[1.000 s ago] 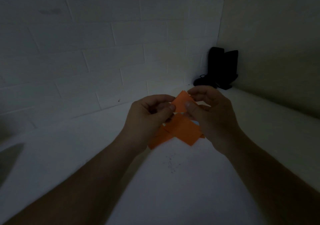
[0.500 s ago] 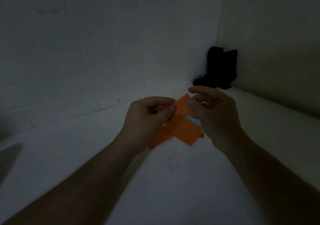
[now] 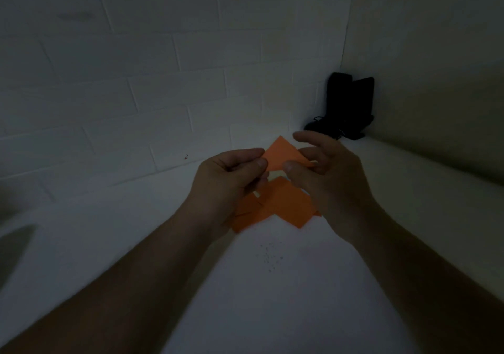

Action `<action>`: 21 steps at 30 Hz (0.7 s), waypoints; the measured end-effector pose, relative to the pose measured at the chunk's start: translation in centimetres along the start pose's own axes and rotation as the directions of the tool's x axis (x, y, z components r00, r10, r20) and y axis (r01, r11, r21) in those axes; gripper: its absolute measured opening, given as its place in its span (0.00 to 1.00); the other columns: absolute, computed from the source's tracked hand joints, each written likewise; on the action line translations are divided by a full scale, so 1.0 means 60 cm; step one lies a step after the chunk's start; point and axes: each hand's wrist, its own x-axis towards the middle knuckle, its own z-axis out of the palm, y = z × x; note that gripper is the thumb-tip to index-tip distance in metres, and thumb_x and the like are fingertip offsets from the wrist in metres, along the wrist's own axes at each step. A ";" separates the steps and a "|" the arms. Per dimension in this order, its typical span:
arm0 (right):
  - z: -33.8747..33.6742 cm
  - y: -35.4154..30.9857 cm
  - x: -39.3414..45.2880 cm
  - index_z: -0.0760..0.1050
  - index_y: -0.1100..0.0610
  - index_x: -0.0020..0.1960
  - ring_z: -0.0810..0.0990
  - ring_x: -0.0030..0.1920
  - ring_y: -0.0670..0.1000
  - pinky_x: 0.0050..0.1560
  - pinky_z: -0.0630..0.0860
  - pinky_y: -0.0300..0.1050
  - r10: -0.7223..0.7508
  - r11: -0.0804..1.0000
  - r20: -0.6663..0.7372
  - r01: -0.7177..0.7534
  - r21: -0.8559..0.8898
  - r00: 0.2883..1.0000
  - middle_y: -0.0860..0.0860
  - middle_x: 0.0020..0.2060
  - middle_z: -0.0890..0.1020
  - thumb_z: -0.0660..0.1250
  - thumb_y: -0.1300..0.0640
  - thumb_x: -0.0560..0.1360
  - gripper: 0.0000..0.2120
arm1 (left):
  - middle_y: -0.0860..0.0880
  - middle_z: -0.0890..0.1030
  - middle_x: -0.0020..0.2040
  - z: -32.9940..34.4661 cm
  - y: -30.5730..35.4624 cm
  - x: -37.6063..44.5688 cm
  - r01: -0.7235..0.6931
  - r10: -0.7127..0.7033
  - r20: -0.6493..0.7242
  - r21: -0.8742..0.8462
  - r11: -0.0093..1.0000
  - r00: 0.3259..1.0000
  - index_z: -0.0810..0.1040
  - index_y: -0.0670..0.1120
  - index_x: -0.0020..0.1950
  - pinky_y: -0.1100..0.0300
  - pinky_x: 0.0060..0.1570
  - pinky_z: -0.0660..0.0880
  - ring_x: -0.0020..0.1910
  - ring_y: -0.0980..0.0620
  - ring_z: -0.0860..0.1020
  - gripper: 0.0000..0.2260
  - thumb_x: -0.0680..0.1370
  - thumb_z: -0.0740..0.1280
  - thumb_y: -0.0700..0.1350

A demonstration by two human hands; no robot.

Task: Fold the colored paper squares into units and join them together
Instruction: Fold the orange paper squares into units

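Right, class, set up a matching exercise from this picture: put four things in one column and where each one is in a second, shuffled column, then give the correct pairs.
Things:
1. orange paper piece
2. loose orange papers
3. black object
4. dark specks

Places:
A. in the far corner by the walls
B. lying on the white surface below the hands
C. pinched by the left hand, with the right hand at its other side
D. scattered on the surface nearer the camera

Pairs: 1-C, 2-B, 3-A, 4-D
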 end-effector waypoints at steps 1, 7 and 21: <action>0.001 0.001 0.000 0.80 0.40 0.58 0.86 0.47 0.52 0.52 0.83 0.59 0.011 1.000 0.004 -0.011 0.013 1.000 0.49 0.48 0.86 0.76 0.57 0.73 0.18 | 0.42 0.86 0.42 0.000 0.000 0.001 0.007 -0.007 0.000 -0.010 1.000 1.000 0.85 0.42 0.54 0.53 0.58 0.82 0.41 0.50 0.83 0.08 0.77 0.72 0.34; 0.003 0.000 0.004 0.83 0.51 0.45 0.85 0.39 0.51 0.50 0.83 0.56 0.124 0.972 -0.035 -0.114 0.208 0.992 0.52 0.38 0.86 0.74 0.64 0.74 0.08 | 0.42 0.86 0.43 -0.001 0.001 0.002 0.024 -0.024 -0.024 -0.019 1.000 0.999 0.86 0.43 0.53 0.53 0.56 0.82 0.42 0.48 0.84 0.07 0.77 0.73 0.34; 0.004 0.003 0.007 0.79 0.61 0.50 0.81 0.34 0.52 0.47 0.83 0.57 0.135 0.966 -0.124 -0.102 0.238 0.983 0.56 0.32 0.83 0.70 0.70 0.74 0.08 | 0.45 0.86 0.40 -0.004 -0.003 0.005 0.006 0.000 -0.057 0.099 0.995 0.998 0.87 0.46 0.50 0.58 0.48 0.82 0.39 0.53 0.82 0.06 0.77 0.73 0.37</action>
